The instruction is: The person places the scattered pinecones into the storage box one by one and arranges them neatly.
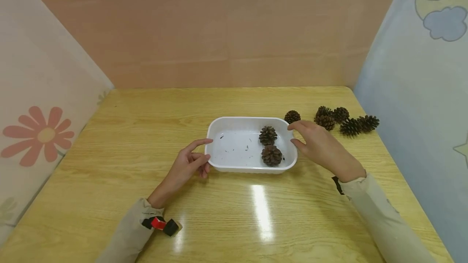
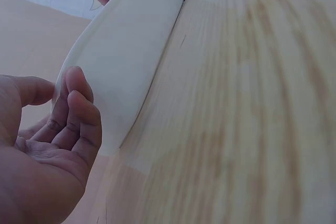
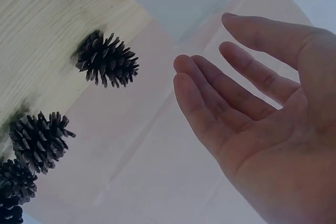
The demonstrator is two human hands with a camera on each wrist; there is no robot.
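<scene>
A white plastic tray [image 1: 234, 169] with rounded corners lies on the wooden table. Inside its right part sit two brown pine cones, one [image 1: 268, 135] behind the other [image 1: 271, 156]. My left hand [image 1: 188, 161] holds the tray's left end, with a fingertip and the thumb at the rim and the other fingers curled against the outer wall. At the right end, my right hand [image 1: 318, 145] hovers beside the rim, its fingers spread and loosely bent with nothing between them. One pine cone [image 3: 107, 60] lies on the table close behind that hand.
Several more pine cones [image 1: 350, 127] lie grouped at the table's back right, beyond my right hand. Small dark flakes [image 1: 246, 147] dot the tray floor. A tan backdrop [image 1: 226, 31] rises behind the table [image 1: 109, 173], with patterned cloths on both sides.
</scene>
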